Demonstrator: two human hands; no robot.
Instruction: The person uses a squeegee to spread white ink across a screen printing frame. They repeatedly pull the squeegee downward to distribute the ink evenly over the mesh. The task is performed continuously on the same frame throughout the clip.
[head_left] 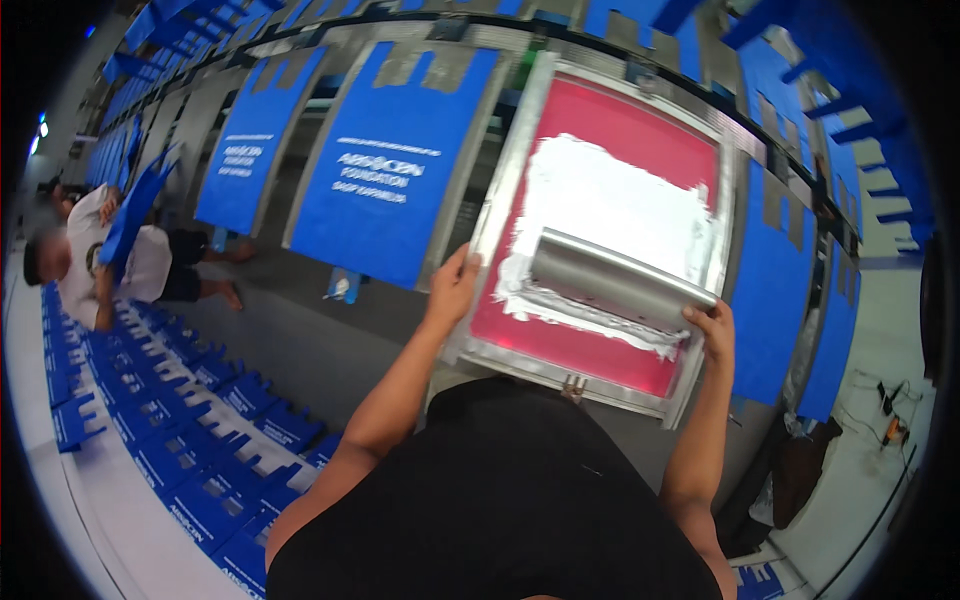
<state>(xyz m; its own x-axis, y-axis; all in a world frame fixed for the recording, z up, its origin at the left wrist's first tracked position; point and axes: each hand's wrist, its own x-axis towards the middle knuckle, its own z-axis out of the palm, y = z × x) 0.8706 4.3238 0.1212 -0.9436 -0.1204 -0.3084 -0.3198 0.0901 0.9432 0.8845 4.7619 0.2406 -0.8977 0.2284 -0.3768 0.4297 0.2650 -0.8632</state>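
In front of me a silk-screen frame (487, 222) with a metal border and pink-red mesh lies slightly tilted on the printing table. Thick white ink (610, 205) covers the middle of the mesh. A wide grey metal squeegee (610, 283) rests across the lower part of the ink, with smeared ink along its near edge. My left hand (454, 292) grips the left rail of the frame, thumb up. At the squeegee's right end, my right hand (712, 328) holds on with closed fingers. What lies beneath the frame is hidden.
Blue bag-shaped sheets with white print, such as this sheet (390, 165), lie on boards left of the frame. Another blue sheet (770, 285) lies to its right. Many printed blue pieces (185, 470) cover the lower left floor. At far left a person (120, 250) holds a blue sheet.
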